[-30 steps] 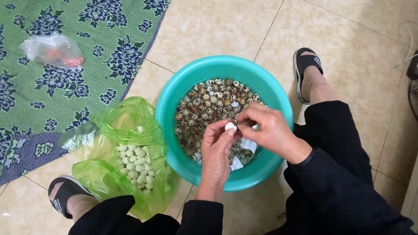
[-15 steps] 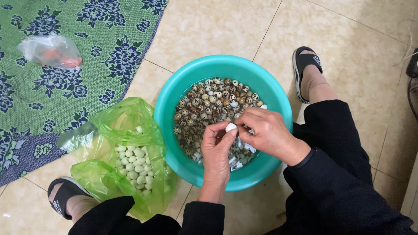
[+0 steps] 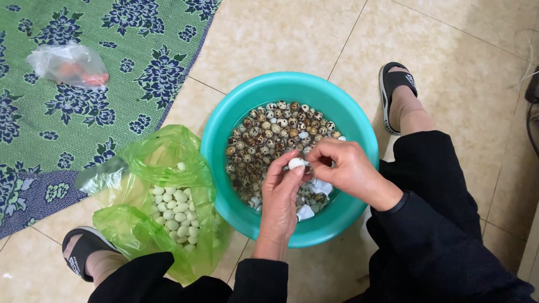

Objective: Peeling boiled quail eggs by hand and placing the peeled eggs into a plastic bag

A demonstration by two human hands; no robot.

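Hands unmoved on egg (image 3: 295, 163) | teal basin (image 3: 224, 120): speckled eggs (image 3: 269, 129)

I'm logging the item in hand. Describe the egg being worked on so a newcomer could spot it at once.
Find the teal basin on the tiled floor, full of speckled eggs. Above its near side the left hand and right hand meet, pinching one egg. It alone is plain white, mostly shell-free, and raised above the brown-spotted ones.
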